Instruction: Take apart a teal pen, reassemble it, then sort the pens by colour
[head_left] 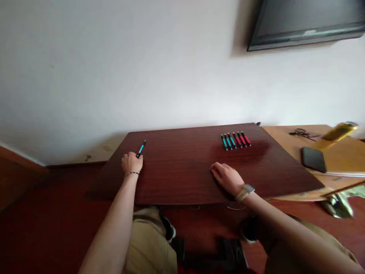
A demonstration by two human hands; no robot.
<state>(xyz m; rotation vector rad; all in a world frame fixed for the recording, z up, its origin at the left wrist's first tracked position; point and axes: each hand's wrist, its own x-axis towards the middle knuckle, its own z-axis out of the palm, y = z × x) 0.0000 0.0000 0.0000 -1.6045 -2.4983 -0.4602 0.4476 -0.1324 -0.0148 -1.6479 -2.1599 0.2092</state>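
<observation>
We see 2 bare hands over a dark wood board (182,167). The left hand (131,163) is curled shut around a blue pen (140,148); the pen's tip end sticks up and away from the knuckles, tilted toward the far edge of the board. A thin bracelet (131,174) sits on that wrist. The right hand (226,177) lies flat, palm down, fingers loosely spread, touching the board and gripping nothing. A watch (245,192) is on that wrist. The 2 hands are well apart, left near the board's left side, right toward its middle-right.

Beyond the right hand, near the far edge, lies a row of pens (235,140): 3 blue, then 3 red, side by side, just touching or nearly so. The held pen is well apart from that row.

Further right of the right hand, on a lighter table (288,142), we see a dark phone (313,159), a yellow object (339,131), blurred, and a tangle of black cable (300,133). A dark screen (308,21) hangs on the wall above.
</observation>
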